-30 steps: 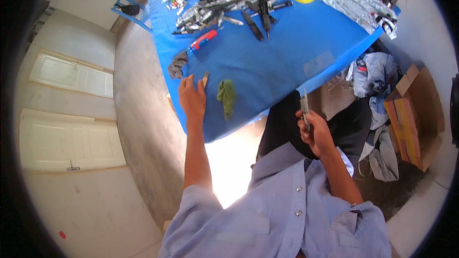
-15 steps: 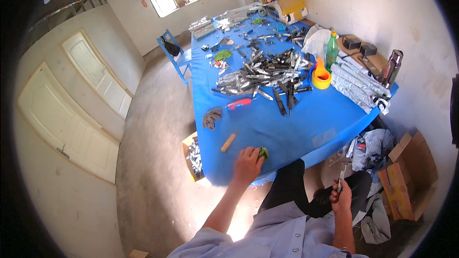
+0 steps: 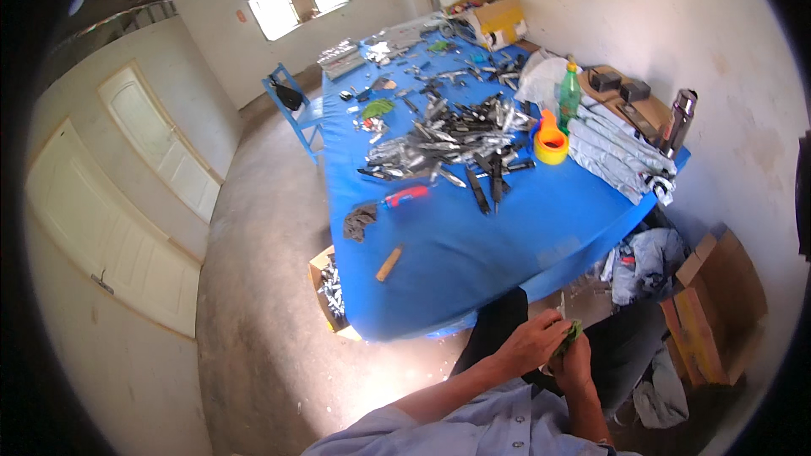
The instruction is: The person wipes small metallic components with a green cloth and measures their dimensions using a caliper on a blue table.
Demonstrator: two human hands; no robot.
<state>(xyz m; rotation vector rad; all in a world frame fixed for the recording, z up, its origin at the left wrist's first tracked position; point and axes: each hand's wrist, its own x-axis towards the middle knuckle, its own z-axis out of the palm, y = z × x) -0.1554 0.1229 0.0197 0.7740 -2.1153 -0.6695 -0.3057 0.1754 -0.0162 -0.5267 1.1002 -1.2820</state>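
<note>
Over my lap, at the table's near edge, my two hands are together. My left hand (image 3: 534,344) is closed around a crumpled green cloth (image 3: 574,331), which is pressed against the thing in my right hand. My right hand (image 3: 574,365) grips a slim silvery tool; its thin tip (image 3: 563,299) sticks up beyond my fingers, and the rest is hidden by the hands and cloth. On the blue-covered table (image 3: 448,279) ahead lie a short wooden stick (image 3: 389,263), a dark crumpled rag (image 3: 360,223) and a red-and-blue handled tool (image 3: 405,196).
A large heap of black and silver tools (image 3: 448,139) covers the table's middle. To its right are yellow tape rolls (image 3: 551,145), a green bottle (image 3: 569,95), wrapped bundles (image 3: 610,156) and a flask (image 3: 678,122). Open cardboard boxes (image 3: 718,312) stand on the floor at right.
My left hand has lifted the green cloth off the table and carried it right, to my right hand. My right hand has shifted slightly left with the slim tool. The view has tilted a little.
</note>
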